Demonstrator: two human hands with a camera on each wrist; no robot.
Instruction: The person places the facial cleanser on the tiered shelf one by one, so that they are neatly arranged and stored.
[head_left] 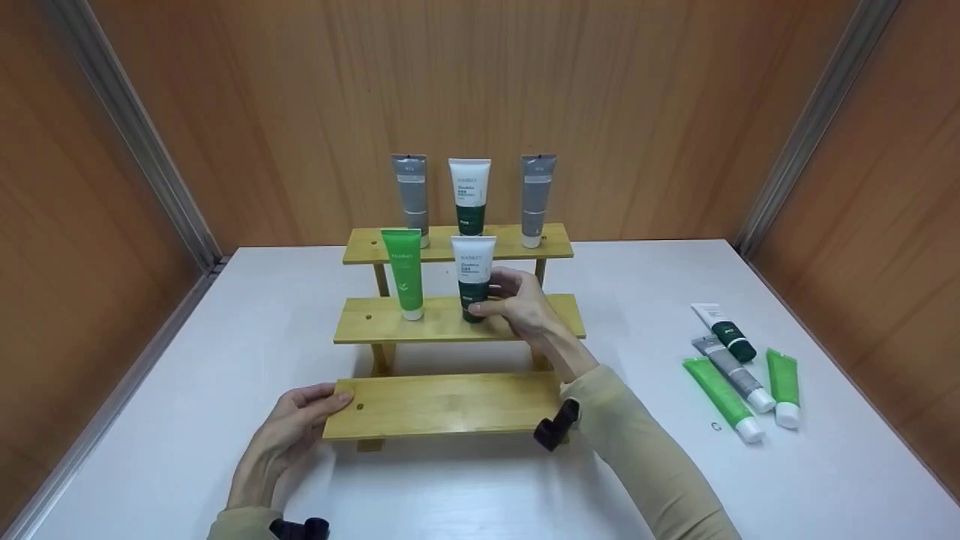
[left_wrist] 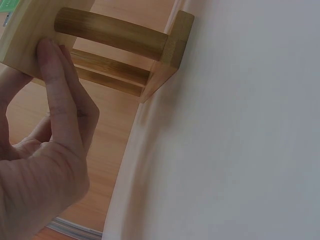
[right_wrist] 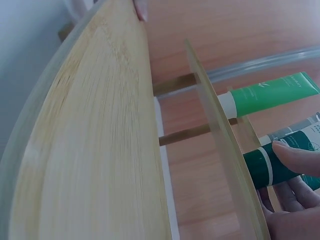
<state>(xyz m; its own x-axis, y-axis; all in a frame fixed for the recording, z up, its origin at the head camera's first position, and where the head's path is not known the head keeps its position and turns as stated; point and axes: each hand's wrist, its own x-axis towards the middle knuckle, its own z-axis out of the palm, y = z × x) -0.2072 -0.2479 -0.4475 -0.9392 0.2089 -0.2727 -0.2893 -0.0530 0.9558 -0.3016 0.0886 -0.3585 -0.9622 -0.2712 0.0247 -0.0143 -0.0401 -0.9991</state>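
right hand [head_left: 525, 306]: grip clamped on white-and-green tube [head_left: 473, 264], middle shelf [head_left: 360, 324], near front edge; left hand [head_left: 289, 421]: grip clamped on bottom shelf [head_left: 457, 405], left edge.

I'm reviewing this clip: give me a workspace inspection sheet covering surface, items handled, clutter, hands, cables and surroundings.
Surface: smooth white tabletop.
Job's things: three-tier yellowish wooden stand; on its top shelf, two slim grey plastic tubes flanking a white-and-dark-green plastic tube; at its middle shelf, a bright green plastic tube and a second white-and-dark-green tube, both upright; lying at right, two green tubes, a grey tube and a third white-and-dark-green tube.
Clutter: tiny ring-like bit.
Hands: left hand grips the bottom shelf's left end; right hand holds the second white-and-dark-green tube.
Cables: nothing seen.
Surroundings: wood-grain panels at back, left and right; grey metal corner strips.
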